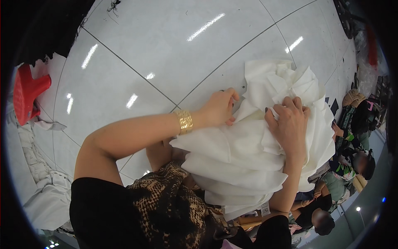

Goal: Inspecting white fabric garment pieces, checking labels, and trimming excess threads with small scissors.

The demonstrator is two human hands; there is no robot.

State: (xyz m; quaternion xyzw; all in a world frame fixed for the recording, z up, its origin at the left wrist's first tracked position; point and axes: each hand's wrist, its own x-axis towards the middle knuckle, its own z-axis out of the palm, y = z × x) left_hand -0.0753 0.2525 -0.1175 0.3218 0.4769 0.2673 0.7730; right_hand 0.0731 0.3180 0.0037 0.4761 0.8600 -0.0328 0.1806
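Note:
A big heap of layered white fabric pieces [232,155] spreads over my lap and out toward the far right, its edges folded and ruffled. My left hand [217,108], below a gold bracelet, is at the left edge of the heap, with its fingers curled closed on a cloth edge. Part of that grip is hidden behind the fingers. Farther right, my right hand [290,122] presses into the folds, thumb and bent fingers closed on the white fabric. My patterned brown and black clothing [161,203] shows below the heap.
Pale tiled floor [166,54] lies ahead. A red plastic stool [31,93] stands at the left, near piled white cloth [49,199]. Dark fabric [49,29] hangs at the upper left. Several people [323,222] sit along the right, close to my right arm.

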